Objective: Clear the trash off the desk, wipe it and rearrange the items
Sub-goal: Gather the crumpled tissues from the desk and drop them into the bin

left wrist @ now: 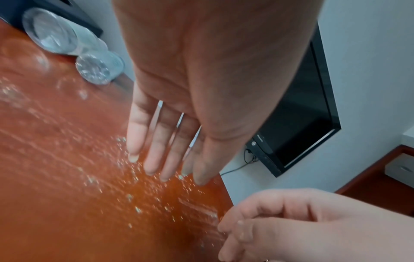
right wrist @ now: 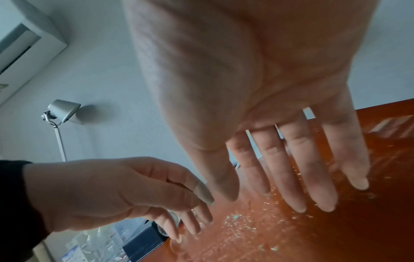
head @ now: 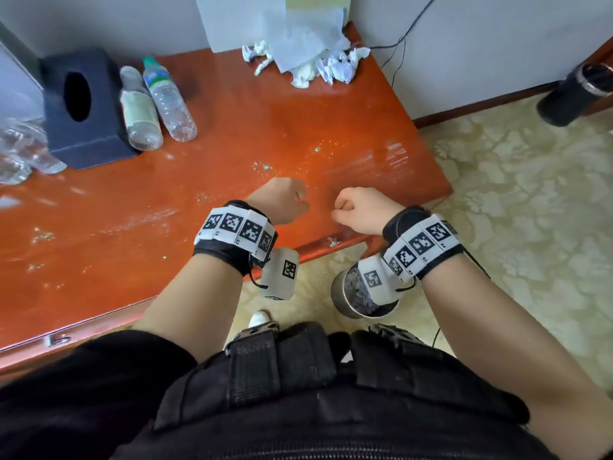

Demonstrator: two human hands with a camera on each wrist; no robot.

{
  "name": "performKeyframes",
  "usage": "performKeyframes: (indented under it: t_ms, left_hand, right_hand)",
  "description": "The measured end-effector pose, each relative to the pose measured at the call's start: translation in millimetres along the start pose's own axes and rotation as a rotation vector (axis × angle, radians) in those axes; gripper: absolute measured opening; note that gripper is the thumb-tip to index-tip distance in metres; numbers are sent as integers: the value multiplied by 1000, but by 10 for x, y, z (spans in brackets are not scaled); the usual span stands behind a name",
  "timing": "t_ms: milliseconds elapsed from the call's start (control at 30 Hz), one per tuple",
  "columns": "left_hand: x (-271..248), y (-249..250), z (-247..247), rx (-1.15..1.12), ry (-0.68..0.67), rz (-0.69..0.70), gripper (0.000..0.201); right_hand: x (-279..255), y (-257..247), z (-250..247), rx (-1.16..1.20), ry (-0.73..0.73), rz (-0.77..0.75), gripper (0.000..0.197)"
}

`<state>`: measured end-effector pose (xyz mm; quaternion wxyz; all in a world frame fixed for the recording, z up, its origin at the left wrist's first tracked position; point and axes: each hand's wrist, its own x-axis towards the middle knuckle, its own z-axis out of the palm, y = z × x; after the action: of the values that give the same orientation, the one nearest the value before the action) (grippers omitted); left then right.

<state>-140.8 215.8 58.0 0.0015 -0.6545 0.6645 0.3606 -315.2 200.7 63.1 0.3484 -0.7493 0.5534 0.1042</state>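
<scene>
Left hand (head: 288, 203) and right hand (head: 360, 210) over worktop (head: 232, 134) near edge, fingers (left wrist: 154, 141) straight, empty, crumpled paper (head: 335, 66) at worktop's far edge

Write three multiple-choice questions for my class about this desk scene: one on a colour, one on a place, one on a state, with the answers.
1. What colour is the tissue box?
A white
B dark blue-black
C yellow

2. Where does the crumpled paper lie?
A on the tissue box
B at the near edge of the desk
C at the desk's far edge

3. What do the left hand and right hand hold?
A a cloth
B a sponge
C nothing

Answers:
1 B: its sides look dark in the head view.
2 C: it sits by the wall.
3 C: both wrist views show straight, empty fingers.
</scene>
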Motion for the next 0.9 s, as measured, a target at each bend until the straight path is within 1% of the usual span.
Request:
performKeyframes:
  t_ms: [267,467,567,667,900]
  left_hand:
    - [-125,-828,-603,-5,61,-69,35]
    - [-256,-1290,-905,-9,98,-100,36]
    - [-279,-1405,-973,-14,114,-118,36]
    - [-248,-1407,-1002,-14,116,-119,36]
    - [19,-1280,-1103,-44,139,-135,36]
  right_hand:
    - [487,-911,-1,-98,-4,-60,35]
    - [707,-1392,-14,-127,-7,-89,32]
    - [786,-1502,-31,-145,-13,-100,33]
    - [855,-1533,-81,-168,-17,-102,32]
    - [1129,-1399,-341,-246,-66,-135,33]
